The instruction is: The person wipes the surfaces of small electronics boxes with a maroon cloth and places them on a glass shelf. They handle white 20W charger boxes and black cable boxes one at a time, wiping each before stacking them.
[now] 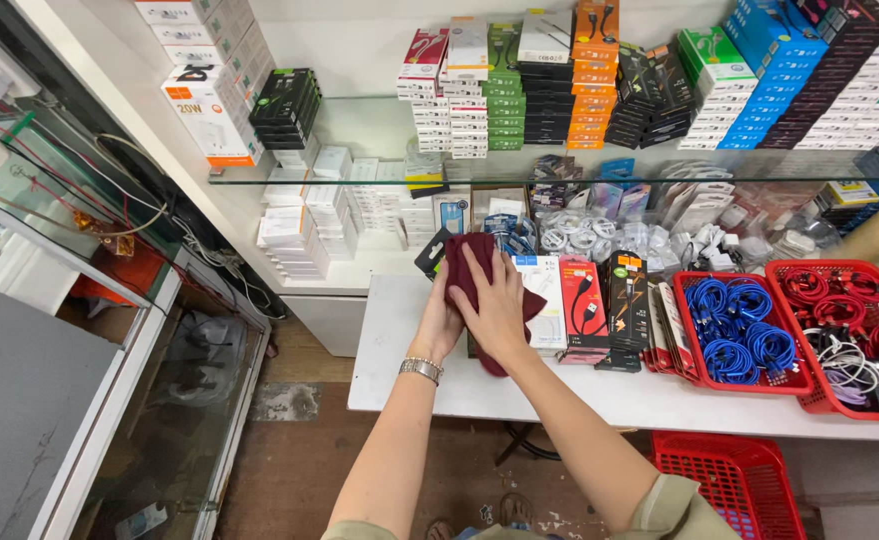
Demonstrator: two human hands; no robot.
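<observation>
The right hand [499,305] lies spread flat on a maroon cloth [474,262], pressing it onto boxes on the worktop [399,370]. The left hand [439,320] grips the cloth's left edge, just left of the red basket [694,345] row.

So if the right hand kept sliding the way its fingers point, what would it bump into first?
The right hand lies flat on the dark red cloth, fingers pointing up and slightly left. Going on, it would probably first meet the blue boxed item at the back of the white table; depth is unclear.

Stacked flat boxes [599,85] — white, green, black, orange, blue — fill the glass shelf [359,172]; red-black cable packs [583,305] lie below.
</observation>
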